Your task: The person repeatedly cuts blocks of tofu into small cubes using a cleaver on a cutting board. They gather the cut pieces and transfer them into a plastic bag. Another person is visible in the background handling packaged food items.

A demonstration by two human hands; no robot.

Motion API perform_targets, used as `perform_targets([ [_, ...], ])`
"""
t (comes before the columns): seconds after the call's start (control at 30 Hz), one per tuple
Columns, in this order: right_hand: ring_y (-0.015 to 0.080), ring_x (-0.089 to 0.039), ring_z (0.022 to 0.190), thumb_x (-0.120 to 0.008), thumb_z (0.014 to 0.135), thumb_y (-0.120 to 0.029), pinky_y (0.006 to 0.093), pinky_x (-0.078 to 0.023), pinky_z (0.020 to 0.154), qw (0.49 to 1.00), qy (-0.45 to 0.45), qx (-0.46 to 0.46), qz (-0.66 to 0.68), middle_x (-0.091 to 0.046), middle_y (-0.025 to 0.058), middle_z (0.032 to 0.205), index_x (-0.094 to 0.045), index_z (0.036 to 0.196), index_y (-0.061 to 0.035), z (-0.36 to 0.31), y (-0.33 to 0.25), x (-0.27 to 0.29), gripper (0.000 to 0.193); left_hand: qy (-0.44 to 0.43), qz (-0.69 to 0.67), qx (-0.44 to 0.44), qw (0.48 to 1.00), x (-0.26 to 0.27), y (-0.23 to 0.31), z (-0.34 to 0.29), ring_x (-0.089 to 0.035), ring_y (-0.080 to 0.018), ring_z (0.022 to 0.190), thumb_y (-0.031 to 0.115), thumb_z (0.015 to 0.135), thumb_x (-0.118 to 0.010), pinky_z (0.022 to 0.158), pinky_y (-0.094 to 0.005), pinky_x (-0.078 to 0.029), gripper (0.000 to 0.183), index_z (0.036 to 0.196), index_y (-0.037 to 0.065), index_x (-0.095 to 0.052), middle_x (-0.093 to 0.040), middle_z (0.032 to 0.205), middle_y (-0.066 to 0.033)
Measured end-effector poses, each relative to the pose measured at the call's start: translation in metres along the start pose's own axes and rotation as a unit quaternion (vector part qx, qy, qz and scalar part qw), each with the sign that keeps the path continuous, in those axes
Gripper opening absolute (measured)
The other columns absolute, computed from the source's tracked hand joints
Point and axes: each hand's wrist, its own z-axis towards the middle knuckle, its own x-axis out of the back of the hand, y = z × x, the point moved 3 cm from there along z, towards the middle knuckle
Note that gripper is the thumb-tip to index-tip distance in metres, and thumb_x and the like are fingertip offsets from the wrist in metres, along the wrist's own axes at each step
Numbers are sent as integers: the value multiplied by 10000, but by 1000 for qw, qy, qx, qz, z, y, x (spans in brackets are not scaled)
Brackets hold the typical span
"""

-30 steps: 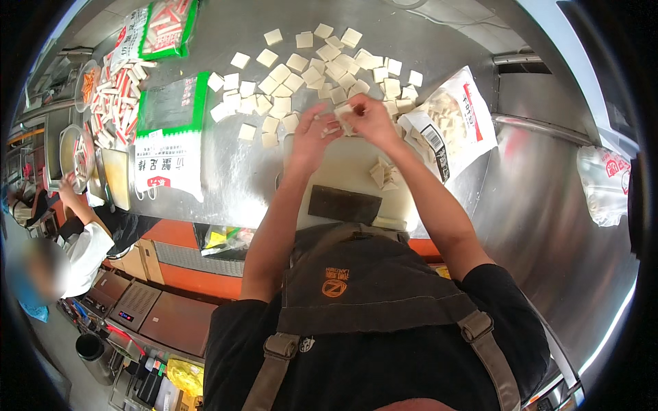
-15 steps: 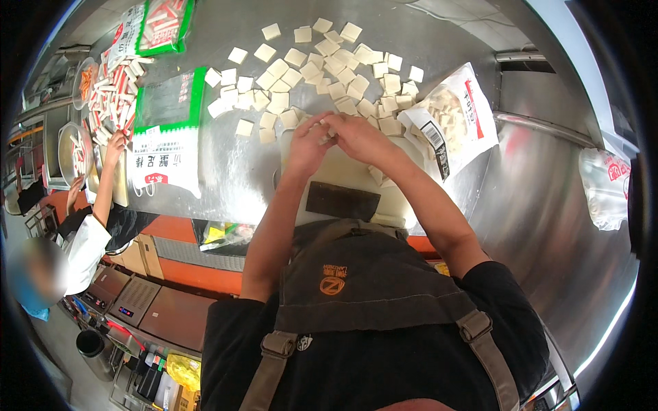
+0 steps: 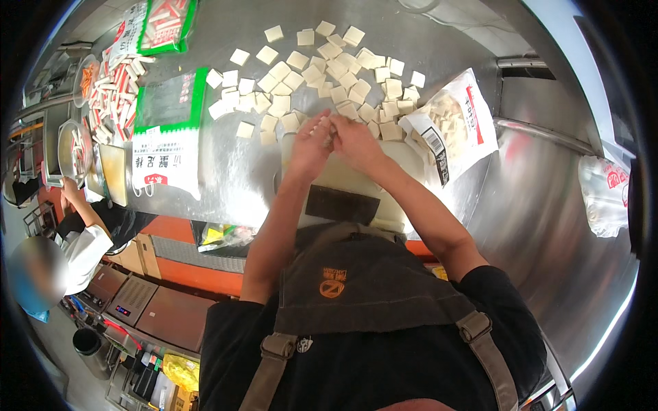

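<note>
Since a second ago our left hand (image 3: 310, 144) and right hand (image 3: 354, 140) had pulled in from the scattered pale tofu squares (image 3: 322, 72) and met fingertip to fingertip over the near edge of the spread, apparently pinching one small piece between them, though we couldn't tell the grip for sure, so we judged another square was being separated or handled. An opened clear bag of squares (image 3: 452, 130) with a red stripe lay right of our hands; a green-and-white flat pack (image 3: 168, 130) lay left, a second green-edged pack (image 3: 161, 24) far left beside red-and-white sticks (image 3: 113, 96).
</note>
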Motion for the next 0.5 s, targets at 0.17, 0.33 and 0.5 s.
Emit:
perform_targets([
  [0.17, 405, -703, 908, -622, 877, -80, 497, -564, 783, 990, -88, -70, -80, -712, 224, 986, -669, 1162, -48, 59, 32, -4, 291, 29, -41, 5, 999, 37, -3, 2, -679, -257, 1025, 136, 1021, -637, 937, -436, -568, 392, 1382, 6, -553, -697, 1085, -139],
  [0.33, 397, -694, 1004, -663, 872, -189, 486, -553, 867, 978, 30, -117, -170, -709, 231, 1031, -645, 1177, -62, 139, 55, -32, 331, 59, -25, -21, 998, 51, 9, 7, -683, -257, 983, 88, 974, -660, 934, -445, -563, 356, 1318, 25, -589, -705, 1033, -116],
  [0.5, 418, -689, 973, -701, 842, -227, 509, -556, 850, 989, 26, -57, -132, -700, 222, 1049, -634, 1091, -47, 149, 60, -60, 315, 87, 18, -44, 995, 53, 25, 23, -692, -216, 940, 80, 962, -674, 898, -401, -588, 369, 1315, 9, -591, -712, 1018, -96],
])
